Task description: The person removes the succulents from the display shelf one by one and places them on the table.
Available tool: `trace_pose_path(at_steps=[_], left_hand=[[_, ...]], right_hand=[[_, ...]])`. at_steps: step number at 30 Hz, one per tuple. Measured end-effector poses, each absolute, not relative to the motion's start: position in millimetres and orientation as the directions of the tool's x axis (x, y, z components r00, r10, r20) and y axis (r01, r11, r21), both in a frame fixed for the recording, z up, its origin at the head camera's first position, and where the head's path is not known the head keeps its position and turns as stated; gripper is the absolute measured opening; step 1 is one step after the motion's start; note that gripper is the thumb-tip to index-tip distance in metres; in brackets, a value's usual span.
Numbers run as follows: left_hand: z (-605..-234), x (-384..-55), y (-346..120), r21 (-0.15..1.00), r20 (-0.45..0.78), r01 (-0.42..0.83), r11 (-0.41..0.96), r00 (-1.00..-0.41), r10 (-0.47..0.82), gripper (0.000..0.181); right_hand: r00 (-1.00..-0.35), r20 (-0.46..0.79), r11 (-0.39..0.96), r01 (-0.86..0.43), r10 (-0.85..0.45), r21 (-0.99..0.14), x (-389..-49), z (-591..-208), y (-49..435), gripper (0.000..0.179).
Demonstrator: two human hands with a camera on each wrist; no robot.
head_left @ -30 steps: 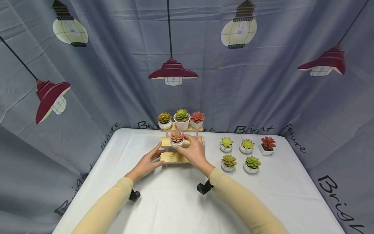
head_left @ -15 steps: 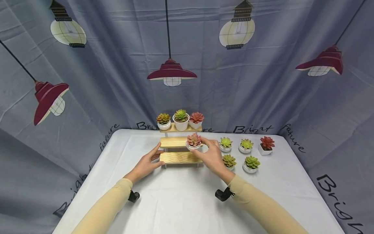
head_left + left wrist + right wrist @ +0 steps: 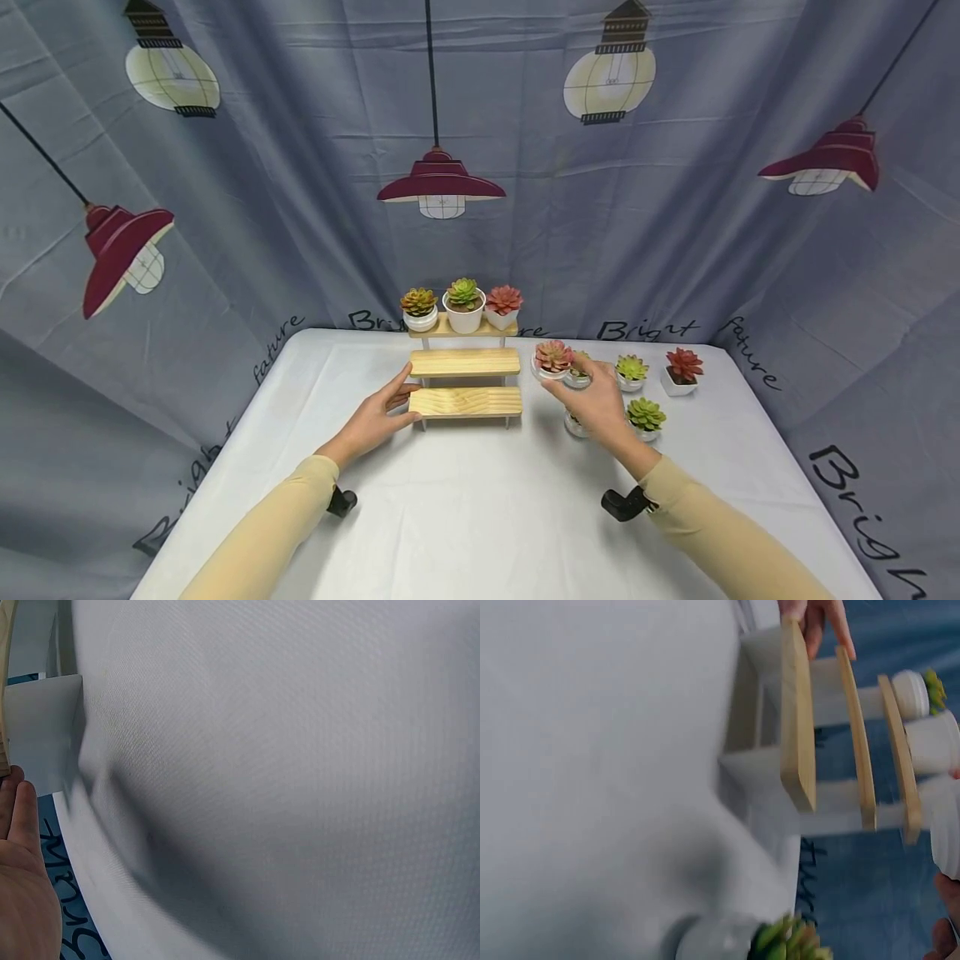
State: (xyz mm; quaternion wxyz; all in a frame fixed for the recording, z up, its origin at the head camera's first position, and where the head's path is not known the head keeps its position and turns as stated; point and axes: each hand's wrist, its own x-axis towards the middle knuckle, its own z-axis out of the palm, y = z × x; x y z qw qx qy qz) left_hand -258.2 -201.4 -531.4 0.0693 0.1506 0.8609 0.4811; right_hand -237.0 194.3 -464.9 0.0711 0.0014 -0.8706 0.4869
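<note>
My right hand (image 3: 602, 407) pinches a pink succulent (image 3: 553, 356) by its white pot, held up right of a three-step wooden plant stand (image 3: 465, 402). Part of that pot (image 3: 946, 844) shows at the right edge of the right wrist view. My left hand (image 3: 375, 423) touches the stand's left end with fairly straight fingers, the thumb by the bottom step and a fingertip by the middle one. On the top step sit an orange-green succulent (image 3: 418, 303), a green one (image 3: 464, 296) in a bigger pot and a red one (image 3: 504, 300).
Right of the stand are several potted succulents on the white-covered table (image 3: 450, 517): a dark red one (image 3: 685, 367), light green ones (image 3: 632, 367) and a green one (image 3: 646, 415). My right hand partly hides two of them. Behind hangs a grey-blue curtain (image 3: 322, 208) with lamp prints.
My right hand has carried the pink succulent from in front of the middle step rightward, off the stand, to over the table by the other pots. My left hand has stayed at the stand.
</note>
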Motion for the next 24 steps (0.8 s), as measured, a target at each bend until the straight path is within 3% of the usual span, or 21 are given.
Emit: trace_pose_path(at_steps=[13,24], left_hand=[[-531.3,-259.2,-201.6,0.844,0.030,0.199,0.498,-0.945,0.326,0.094],[-530.5,-258.2,-202.4,0.851,0.029,0.198,0.486,-0.942,0.333,0.094]], right_hand=[[-0.981,0.104,0.556,0.005,0.165,-0.831,-230.0,-461.6,259.8,0.097],[-0.942,0.122,0.583,0.089,0.312,-0.808,-215.3,-470.9,321.1,0.090]])
